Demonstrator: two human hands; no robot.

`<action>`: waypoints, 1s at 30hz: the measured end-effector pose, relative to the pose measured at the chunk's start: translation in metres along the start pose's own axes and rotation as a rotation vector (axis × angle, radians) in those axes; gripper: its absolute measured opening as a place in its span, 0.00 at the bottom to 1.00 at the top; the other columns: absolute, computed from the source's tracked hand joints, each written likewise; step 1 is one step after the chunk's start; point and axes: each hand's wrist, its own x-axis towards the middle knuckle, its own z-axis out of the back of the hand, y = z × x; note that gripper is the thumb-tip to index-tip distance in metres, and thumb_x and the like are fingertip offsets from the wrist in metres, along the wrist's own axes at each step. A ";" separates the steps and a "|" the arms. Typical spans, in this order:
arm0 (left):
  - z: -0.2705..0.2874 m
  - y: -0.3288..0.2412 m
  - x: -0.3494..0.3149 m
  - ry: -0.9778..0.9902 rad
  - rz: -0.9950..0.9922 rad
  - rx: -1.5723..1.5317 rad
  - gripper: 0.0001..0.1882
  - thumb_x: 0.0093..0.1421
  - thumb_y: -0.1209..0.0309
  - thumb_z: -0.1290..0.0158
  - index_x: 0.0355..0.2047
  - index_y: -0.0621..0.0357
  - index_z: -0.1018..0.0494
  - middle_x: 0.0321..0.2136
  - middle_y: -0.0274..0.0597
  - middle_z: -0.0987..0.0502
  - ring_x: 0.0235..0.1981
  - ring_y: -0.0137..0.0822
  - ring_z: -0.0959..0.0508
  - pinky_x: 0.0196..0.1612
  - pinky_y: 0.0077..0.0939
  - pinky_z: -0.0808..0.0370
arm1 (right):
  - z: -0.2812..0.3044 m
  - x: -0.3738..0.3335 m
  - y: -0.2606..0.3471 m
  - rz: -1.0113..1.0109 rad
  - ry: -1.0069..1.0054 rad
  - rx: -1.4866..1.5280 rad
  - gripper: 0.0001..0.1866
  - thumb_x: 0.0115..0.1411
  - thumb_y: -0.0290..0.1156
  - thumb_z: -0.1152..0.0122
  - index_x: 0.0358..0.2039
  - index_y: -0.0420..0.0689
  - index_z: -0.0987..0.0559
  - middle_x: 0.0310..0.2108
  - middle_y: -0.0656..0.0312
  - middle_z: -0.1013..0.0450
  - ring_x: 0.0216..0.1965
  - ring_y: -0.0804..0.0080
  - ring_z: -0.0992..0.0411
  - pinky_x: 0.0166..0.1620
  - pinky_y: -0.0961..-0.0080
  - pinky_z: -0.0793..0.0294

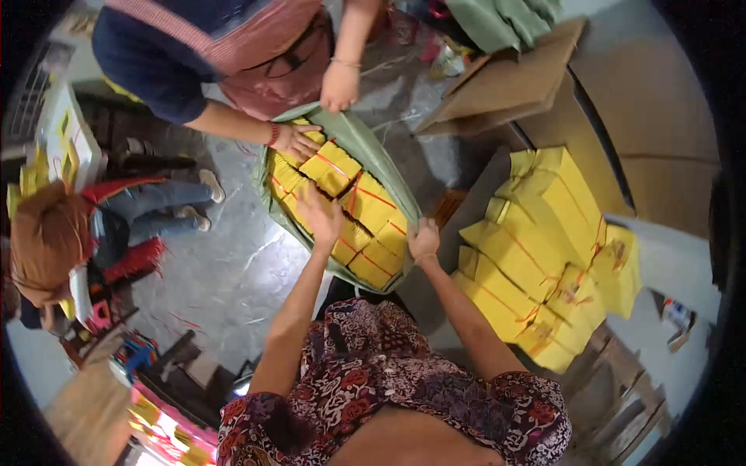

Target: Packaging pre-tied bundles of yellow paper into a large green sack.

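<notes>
A green woven sack point(378, 147) stands with its mouth wide, packed with bundles of yellow paper point(371, 203) tied with red-orange strips. Over the bundles at the sack's left side is my left hand point(318, 217), fingers spread, gripping nothing; its motion blurs it slightly. My right hand point(424, 239) is closed on the sack's rim at the right. Across from me, a co-worker in a pink apron point(272, 70) lays one hand point(298, 142) on the far bundles. The co-worker's other hand point(339, 87) holds the sack's far rim.
To the right, more tied yellow paper bundles point(536, 241) are stacked beside a large cardboard box point(505, 85) with raised flaps. At left, another person point(58, 241) sits near a white table point(78, 140). Red scraps point(186, 320) lie on the grey floor point(233, 264).
</notes>
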 end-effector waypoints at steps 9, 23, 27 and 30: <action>0.009 0.125 -0.113 0.442 1.428 -0.729 0.53 0.38 0.33 0.46 0.58 0.49 0.49 0.54 0.55 0.46 0.52 0.48 0.42 0.52 0.45 0.40 | -0.015 -0.039 -0.028 -0.211 -0.162 0.343 0.31 0.52 0.50 0.45 0.44 0.37 0.37 0.41 0.42 0.35 0.35 0.47 0.32 0.36 0.58 0.32; -0.020 0.107 -0.137 0.119 1.389 -0.771 0.35 0.55 0.47 0.53 0.52 0.63 0.40 0.48 0.52 0.34 0.47 0.47 0.30 0.47 0.43 0.31 | -0.061 -0.100 -0.015 -0.623 0.069 0.694 0.19 0.60 0.37 0.56 0.45 0.34 0.33 0.32 0.43 0.30 0.33 0.51 0.30 0.35 0.58 0.32; -0.002 0.078 -0.140 0.076 1.386 -0.804 0.44 0.53 0.42 0.53 0.50 0.77 0.40 0.47 0.55 0.33 0.44 0.45 0.28 0.44 0.39 0.28 | -0.018 -0.105 -0.018 -0.617 0.242 0.701 0.33 0.50 0.58 0.46 0.39 0.36 0.24 0.33 0.49 0.26 0.36 0.55 0.29 0.41 0.67 0.33; 0.001 0.078 -0.129 0.294 1.194 -1.048 0.35 0.55 0.54 0.47 0.49 0.76 0.40 0.44 0.52 0.31 0.41 0.44 0.28 0.41 0.40 0.27 | -0.017 -0.096 -0.018 -0.690 0.274 0.766 0.35 0.48 0.60 0.45 0.37 0.35 0.24 0.33 0.48 0.26 0.38 0.57 0.28 0.41 0.66 0.33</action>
